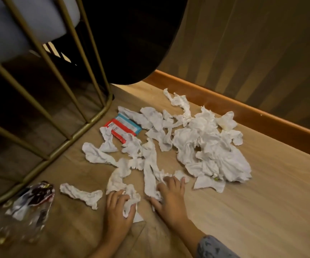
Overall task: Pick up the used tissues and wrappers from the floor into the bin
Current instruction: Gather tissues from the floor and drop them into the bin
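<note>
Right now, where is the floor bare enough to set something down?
Bare wooden floor lies right of the right hand, below the big white tissue heap. Crowded: from the red-and-blue packet to the left hand, gripping a tissue.

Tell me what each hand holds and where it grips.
The left hand grips a crumpled tissue around its lower end. The right hand rests spread on a long tissue strip, pressing it, not gripping.

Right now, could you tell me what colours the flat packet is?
Packet: red and teal, white panels; head view.
</note>
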### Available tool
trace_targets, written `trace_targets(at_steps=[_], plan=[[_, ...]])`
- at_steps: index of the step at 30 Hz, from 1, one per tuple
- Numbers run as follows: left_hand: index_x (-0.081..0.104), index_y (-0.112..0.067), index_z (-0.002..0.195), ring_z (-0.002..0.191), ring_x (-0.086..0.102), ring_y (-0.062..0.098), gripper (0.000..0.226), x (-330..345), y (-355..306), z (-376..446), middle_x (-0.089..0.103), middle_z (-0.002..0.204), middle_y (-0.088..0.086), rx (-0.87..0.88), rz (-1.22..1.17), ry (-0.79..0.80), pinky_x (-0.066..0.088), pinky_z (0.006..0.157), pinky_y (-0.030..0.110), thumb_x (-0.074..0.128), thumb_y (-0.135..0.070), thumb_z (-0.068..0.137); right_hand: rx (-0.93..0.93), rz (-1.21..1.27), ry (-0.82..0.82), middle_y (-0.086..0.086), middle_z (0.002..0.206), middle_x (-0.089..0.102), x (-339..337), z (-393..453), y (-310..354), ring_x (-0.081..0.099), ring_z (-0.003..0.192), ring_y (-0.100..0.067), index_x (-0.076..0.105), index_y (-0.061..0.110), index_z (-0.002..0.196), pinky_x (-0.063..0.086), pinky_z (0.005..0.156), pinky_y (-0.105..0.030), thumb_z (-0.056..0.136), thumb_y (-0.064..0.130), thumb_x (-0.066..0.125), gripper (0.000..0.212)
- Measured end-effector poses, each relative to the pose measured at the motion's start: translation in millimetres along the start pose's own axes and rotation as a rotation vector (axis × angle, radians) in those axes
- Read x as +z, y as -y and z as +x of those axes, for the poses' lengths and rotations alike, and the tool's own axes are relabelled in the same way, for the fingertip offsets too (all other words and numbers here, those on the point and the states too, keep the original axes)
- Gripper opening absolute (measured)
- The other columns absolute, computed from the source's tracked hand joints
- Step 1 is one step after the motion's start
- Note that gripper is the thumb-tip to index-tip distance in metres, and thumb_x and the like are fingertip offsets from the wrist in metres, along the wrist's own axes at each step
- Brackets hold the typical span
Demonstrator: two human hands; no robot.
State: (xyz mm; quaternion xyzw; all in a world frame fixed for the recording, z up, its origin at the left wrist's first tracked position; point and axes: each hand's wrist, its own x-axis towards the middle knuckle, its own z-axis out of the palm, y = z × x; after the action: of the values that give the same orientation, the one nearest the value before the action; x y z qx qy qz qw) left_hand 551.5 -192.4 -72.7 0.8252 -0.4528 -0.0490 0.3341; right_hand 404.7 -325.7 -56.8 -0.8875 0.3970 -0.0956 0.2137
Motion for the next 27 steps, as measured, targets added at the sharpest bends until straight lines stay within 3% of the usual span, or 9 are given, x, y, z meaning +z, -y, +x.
trace_targets(at_steps=[3, 6, 10, 13, 17, 19, 21, 23, 27], plan=[[0.05, -0.017, 0.072, 0.078, 0.045, 0.012, 0.021, -6.1, -8.3, -7.7, 0.047, 0.076, -0.007, 0.009, -0.092, 0.024, 0.04, 0.071, 0.027, 0.061, -0.034, 0.073, -0.115, 0.166, -0.069, 0.001, 0.097, 0.046, 7.3, -33.6, -8.8, 0.046, 0.096, -0.022, 0.054, 0.02, 0.082, 0.036, 0.094, -0.038, 0.082, 0.039, 0.065, 0.022], [0.046, -0.028, 0.082, 0.075, 0.048, 0.009, 0.035, -9.0, -15.7, -14.3, 0.051, 0.077, -0.008, -0.102, -0.184, 0.073, 0.039, 0.065, 0.014, 0.076, -0.025, 0.065, -0.164, 0.25, -0.037, 0.008, 0.093, 0.038, 1.5, -58.5, -19.7, 0.042, 0.087, -0.014, 0.044, 0.025, 0.089, 0.032, 0.076, -0.022, 0.078, 0.026, 0.061, 0.021], [0.061, -0.024, 0.108, 0.093, 0.058, 0.016, 0.056, -9.0, -24.6, -5.0, 0.055, 0.104, -0.001, -0.148, -0.157, 0.093, 0.045, 0.078, 0.01, 0.084, -0.005, 0.059, -0.095, 0.23, -0.07, 0.002, 0.12, 0.045, -16.5, -61.1, -36.6, 0.047, 0.107, -0.016, 0.054, 0.029, 0.122, 0.042, 0.081, -0.02, 0.075, 0.014, 0.062, 0.05], [0.064, -0.027, 0.121, 0.115, 0.048, 0.017, 0.061, -8.9, -27.3, 7.0, 0.045, 0.133, 0.003, -0.135, -0.092, 0.089, 0.048, 0.09, 0.028, 0.077, -0.001, 0.067, -0.006, 0.168, -0.086, 0.0, 0.136, 0.049, -34.3, -46.4, -41.3, 0.044, 0.117, -0.019, 0.066, 0.034, 0.113, 0.047, 0.069, -0.024, 0.069, 0.01, 0.06, 0.051], [0.071, -0.027, 0.102, 0.106, 0.043, 0.011, 0.046, -8.5, -30.6, 5.8, 0.055, 0.118, -0.014, -0.063, 0.016, 0.152, 0.055, 0.077, 0.038, 0.075, -0.001, 0.065, -0.096, 0.084, -0.061, -0.001, 0.134, 0.055, -40.8, -40.9, -37.6, 0.047, 0.116, -0.023, 0.069, 0.022, 0.099, 0.051, 0.08, -0.036, 0.08, 0.027, 0.052, 0.026], [0.069, -0.029, 0.099, 0.104, 0.044, 0.009, 0.032, -7.4, -31.3, -3.6, 0.053, 0.111, -0.017, 0.0, 0.045, 0.178, 0.053, 0.076, 0.037, 0.079, -0.025, 0.069, -0.171, 0.012, -0.024, -0.001, 0.129, 0.057, -34.7, -49.7, -36.4, 0.05, 0.115, -0.025, 0.067, 0.02, 0.097, 0.048, 0.085, -0.039, 0.09, 0.046, 0.051, 0.032], [0.067, -0.029, 0.09, 0.101, 0.047, 0.011, 0.036, -4.4, -30.6, -14.2, 0.057, 0.105, -0.011, 0.029, 0.096, 0.184, 0.044, 0.081, 0.035, 0.073, -0.057, 0.07, -0.22, -0.053, 0.018, 0.0, 0.116, 0.061, -27.4, -62.0, -37.7, 0.052, 0.108, -0.022, 0.064, 0.02, 0.089, 0.046, 0.081, -0.039, 0.087, 0.066, 0.051, 0.048], [0.066, -0.025, 0.08, 0.096, 0.048, 0.012, 0.041, -0.3, -27.4, -22.8, 0.059, 0.095, -0.008, 0.058, 0.105, 0.171, 0.04, 0.079, 0.033, 0.07, -0.065, 0.069, -0.268, -0.067, 0.02, 0.001, 0.099, 0.06, -19.9, -73.1, -42.1, 0.052, 0.093, -0.02, 0.06, 0.02, 0.082, 0.04, 0.076, -0.032, 0.087, 0.062, 0.056, 0.042], [0.059, -0.019, 0.064, 0.078, 0.046, 0.011, 0.023, 1.7, -14.4, -24.2, 0.051, 0.079, -0.011, 0.14, 0.033, 0.173, 0.047, 0.062, 0.032, 0.078, -0.03, 0.066, -0.297, 0.032, -0.006, 0.004, 0.074, 0.045, -17.2, -75.3, -50.2, 0.045, 0.065, -0.018, 0.046, 0.022, 0.075, 0.03, 0.059, -0.024, 0.082, 0.029, 0.061, 0.018]])
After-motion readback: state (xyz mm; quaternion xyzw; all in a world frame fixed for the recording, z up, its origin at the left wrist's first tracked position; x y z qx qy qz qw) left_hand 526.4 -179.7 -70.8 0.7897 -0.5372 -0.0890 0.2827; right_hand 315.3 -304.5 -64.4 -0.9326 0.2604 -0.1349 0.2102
